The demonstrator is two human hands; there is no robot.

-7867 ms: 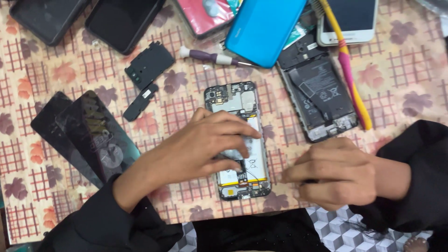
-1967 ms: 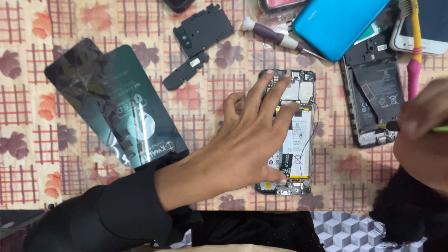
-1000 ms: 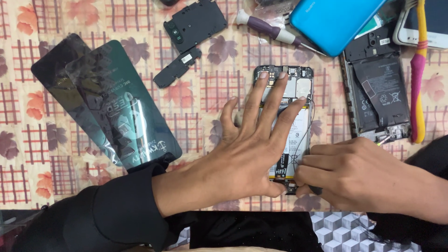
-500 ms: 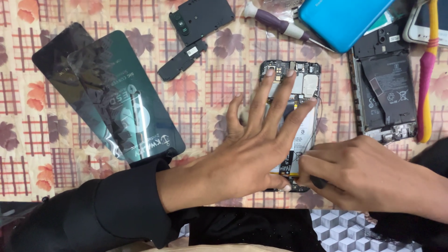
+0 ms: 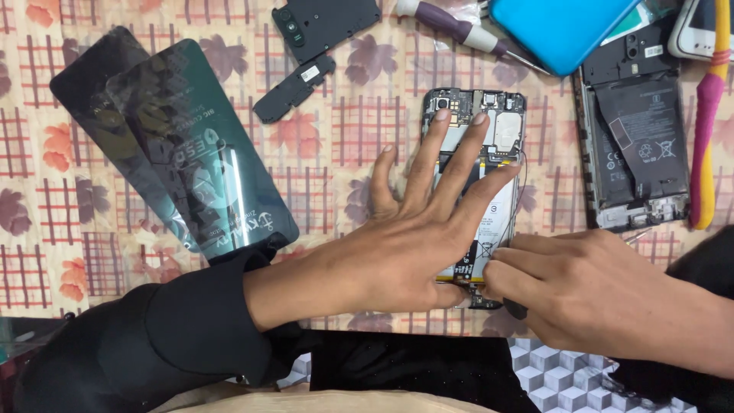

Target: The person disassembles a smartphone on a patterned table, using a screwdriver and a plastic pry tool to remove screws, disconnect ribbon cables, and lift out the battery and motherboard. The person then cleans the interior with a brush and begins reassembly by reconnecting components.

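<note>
1. On the table (image 5: 336, 138), in the middle, lies an opened phone (image 5: 489, 160) with its back off, board and battery showing.
2. The left hand (image 5: 405, 245) lies flat on the phone, fingers spread, pinching nothing.
3. The right hand (image 5: 589, 294) is curled at the phone's lower end, fingers pressed together; what they pinch cannot be told.
4. To the left lie two dark back covers (image 5: 176, 145), overlapping.
5. Above sit a black plate (image 5: 329, 23), a small black part (image 5: 294, 88), a screwdriver (image 5: 459, 30) and a blue cover (image 5: 558, 30).
6. At right lies a second opened phone (image 5: 634, 145), beside a pink and yellow tool (image 5: 707, 115).
</note>
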